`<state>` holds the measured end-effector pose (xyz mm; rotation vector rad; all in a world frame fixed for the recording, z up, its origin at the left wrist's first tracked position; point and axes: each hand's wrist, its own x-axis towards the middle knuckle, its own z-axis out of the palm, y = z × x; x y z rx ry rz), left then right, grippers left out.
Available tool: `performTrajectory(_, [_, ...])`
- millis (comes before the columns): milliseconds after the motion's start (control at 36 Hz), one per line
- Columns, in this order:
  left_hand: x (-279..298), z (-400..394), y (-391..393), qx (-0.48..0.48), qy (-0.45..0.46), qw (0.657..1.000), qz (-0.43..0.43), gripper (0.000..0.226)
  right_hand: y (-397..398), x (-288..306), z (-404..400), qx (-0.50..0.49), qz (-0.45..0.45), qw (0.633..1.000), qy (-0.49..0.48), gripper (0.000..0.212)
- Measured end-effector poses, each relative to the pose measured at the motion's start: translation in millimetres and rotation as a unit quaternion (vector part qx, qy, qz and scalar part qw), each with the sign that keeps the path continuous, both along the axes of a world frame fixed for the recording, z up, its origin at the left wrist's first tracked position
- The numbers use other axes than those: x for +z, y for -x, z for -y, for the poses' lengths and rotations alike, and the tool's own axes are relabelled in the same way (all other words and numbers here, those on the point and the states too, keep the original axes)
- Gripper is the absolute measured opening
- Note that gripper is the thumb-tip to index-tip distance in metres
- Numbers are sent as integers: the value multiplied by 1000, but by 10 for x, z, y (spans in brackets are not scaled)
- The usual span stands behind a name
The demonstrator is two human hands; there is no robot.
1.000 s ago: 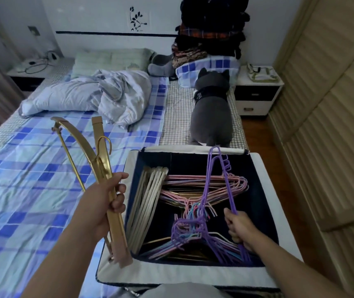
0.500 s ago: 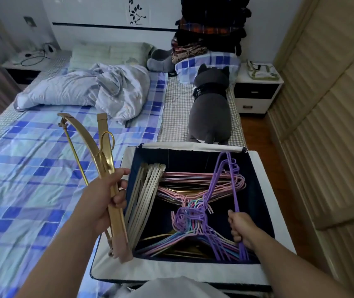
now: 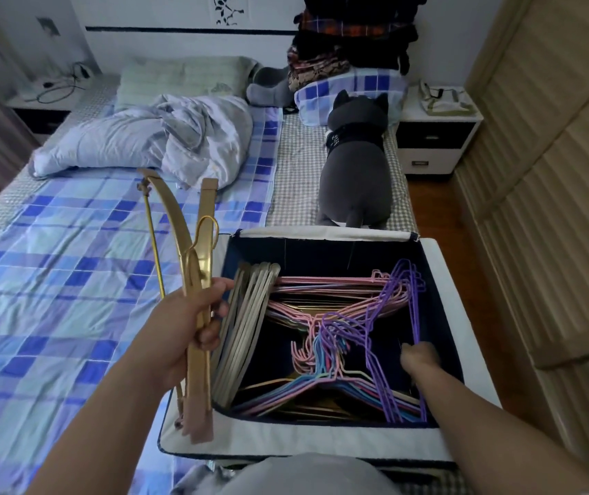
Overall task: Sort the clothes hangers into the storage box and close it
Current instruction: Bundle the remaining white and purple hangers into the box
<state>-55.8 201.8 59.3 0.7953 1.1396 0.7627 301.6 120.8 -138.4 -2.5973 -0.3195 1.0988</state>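
Note:
An open dark-lined storage box with a white rim stands on the bed in front of me. Inside lie pink and blue wire hangers and a row of beige hangers along its left wall. My left hand grips a bunch of gold hangers upright just left of the box. My right hand is down inside the box at its right side, gripping a bundle of purple wire hangers that lean against the right wall.
The bed with a blue checked sheet stretches to the left, with a crumpled duvet at its head. A grey plush toy lies just beyond the box. A wardrobe runs along the right; a nightstand stands behind.
My right hand has lowered the purple hangers deeper into the box and toward its right wall. The left hand keeps the gold hangers in much the same place.

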Motion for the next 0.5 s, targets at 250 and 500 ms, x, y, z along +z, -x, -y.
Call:
performTrajectory(250, [116, 42, -83, -73, -52, 996, -12, 10, 277, 794, -217, 124, 103, 984, -71, 64])
performTrajectory(500, [106, 162, -855, -211, -102, 972, 27, 20, 1255, 2072, -307, 176, -401, 789, -432, 29])
